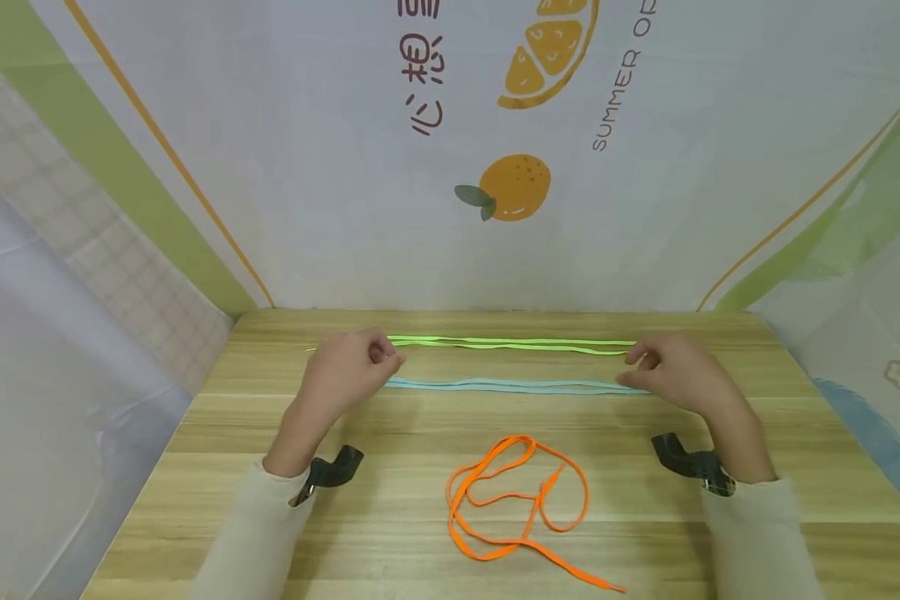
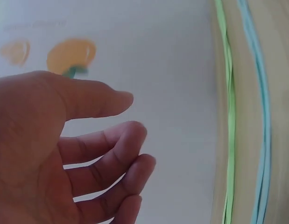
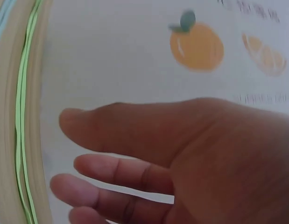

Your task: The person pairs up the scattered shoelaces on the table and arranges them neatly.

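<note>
Pale cream on both arms here: the left sleeve (image 1: 253, 537) long and plain, the right sleeve (image 1: 759, 537) a clear match, each stopping short of the wrist. And there, right at the fabric's edge, the left wrist camera mount (image 1: 336, 469), black, chunky, bent like an elbow! Across from it, the right wrist camera mount (image 1: 686, 461), black too, shiny near the sleeve. Both hands (image 1: 348, 367) bare.

Behind the table (image 1: 390, 517) rose a cloth (image 1: 330, 208), its printed orange (image 1: 525, 187) and slice (image 1: 555, 46) above the table's far edge.
</note>
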A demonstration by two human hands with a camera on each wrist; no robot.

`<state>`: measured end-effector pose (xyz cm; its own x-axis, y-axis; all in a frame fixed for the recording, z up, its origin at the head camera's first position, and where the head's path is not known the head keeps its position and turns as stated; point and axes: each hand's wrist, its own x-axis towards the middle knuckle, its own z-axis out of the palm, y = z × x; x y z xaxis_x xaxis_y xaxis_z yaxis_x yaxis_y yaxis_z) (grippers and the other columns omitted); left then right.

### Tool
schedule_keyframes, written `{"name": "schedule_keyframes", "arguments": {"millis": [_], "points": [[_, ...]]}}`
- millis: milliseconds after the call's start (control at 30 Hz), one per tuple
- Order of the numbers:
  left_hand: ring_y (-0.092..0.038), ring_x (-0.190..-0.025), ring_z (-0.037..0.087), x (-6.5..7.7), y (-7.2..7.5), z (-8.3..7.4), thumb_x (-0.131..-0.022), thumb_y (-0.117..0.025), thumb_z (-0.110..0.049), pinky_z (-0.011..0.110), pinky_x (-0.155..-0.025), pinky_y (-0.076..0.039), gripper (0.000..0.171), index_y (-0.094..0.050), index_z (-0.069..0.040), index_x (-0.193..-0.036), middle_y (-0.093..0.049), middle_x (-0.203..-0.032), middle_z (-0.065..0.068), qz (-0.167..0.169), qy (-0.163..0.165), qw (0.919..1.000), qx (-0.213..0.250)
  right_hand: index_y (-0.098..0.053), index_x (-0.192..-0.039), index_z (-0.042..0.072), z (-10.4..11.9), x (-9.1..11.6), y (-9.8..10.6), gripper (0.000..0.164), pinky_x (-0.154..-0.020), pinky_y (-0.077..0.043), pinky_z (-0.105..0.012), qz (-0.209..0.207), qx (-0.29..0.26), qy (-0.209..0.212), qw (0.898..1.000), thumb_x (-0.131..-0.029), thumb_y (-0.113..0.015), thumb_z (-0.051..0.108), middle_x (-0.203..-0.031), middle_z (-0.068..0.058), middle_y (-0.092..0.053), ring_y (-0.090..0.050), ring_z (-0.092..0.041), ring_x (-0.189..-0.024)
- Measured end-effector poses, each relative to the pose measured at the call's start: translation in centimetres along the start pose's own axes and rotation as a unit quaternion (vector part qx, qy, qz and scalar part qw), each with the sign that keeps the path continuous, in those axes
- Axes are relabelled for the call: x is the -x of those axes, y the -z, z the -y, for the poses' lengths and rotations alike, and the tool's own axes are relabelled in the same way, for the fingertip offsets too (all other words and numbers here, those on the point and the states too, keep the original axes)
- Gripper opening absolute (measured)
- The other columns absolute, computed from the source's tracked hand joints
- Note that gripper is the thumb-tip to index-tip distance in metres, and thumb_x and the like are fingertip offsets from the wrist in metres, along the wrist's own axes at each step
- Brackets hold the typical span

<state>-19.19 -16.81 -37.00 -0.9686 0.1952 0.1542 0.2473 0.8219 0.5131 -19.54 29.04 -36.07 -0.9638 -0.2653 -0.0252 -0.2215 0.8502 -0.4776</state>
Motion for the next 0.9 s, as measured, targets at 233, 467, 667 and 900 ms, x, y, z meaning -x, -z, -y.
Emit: {"name": "schedule_keyframes", "arguments": {"millis": [233,467,667,900], "points": [[-0.064,-0.071,0.011,0.8,-2.5,-3.5,-0.1,-0.081,-0.027,0.034,-0.065,-0.054,0.015,-0.076,-0.015,-0.093,-0.071,-0.082,-0.007,0.054,-0.042,0.9976,-0.012,-0.076,-0.108,0.009,3.7,-0.1,-2.0,0.029,-0.071,-0.052,-0.04,0.018,0.02,0.035,0.999,-0.093,-0.086,0.03,-0.089,0.005,-0.072,-0.064,-0.015,-0.077],[-0.058,-0.066,0.008,1.5,-5.4,-5.1,-0.097,-0.085,-0.024,0.03,-0.061,-0.05,0.014,-0.075,-0.02,-0.088,-0.063,-0.074,-0.013,0.155,-0.103,0.9823,-0.019,-0.077,-0.1,0.014,5.8,-0.7,-4.7,0.018,-0.071,-0.051,-0.038,0.056,0.027,0.084,0.995,-0.091,-0.086,0.026,-0.085,0.01,-0.069,-0.06,-0.011,-0.074],[-0.056,-0.065,0.008,2.0,-7.2,-5.2,-0.096,-0.086,-0.026,0.03,-0.06,-0.046,0.019,-0.073,-0.026,-0.082,-0.063,-0.073,-0.015,0.239,-0.104,0.9653,-0.024,-0.076,-0.087,0.017,6.9,-1.3,-7.1,0.009,-0.066,-0.049,-0.033,0.094,0.02,0.093,0.991,-0.088,-0.084,0.013,-0.078,0.01,-0.063,-0.056,-0.01,-0.07],[-0.056,-0.068,0.009,2.4,-7.9,-5.6,-0.092,-0.091,-0.03,0.03,-0.063,-0.047,0.025,-0.071,-0.025,-0.078,-0.062,-0.074,-0.014,0.274,-0.097,0.9555,-0.048,-0.074,-0.079,0.022,7.5,-1.4,-8.6,0.02,-0.063,-0.048,-0.034,0.138,0.048,0.066,0.987,-0.085,-0.078,0.004,-0.077,0.01,-0.063,-0.056,-0.014,-0.072]]}}
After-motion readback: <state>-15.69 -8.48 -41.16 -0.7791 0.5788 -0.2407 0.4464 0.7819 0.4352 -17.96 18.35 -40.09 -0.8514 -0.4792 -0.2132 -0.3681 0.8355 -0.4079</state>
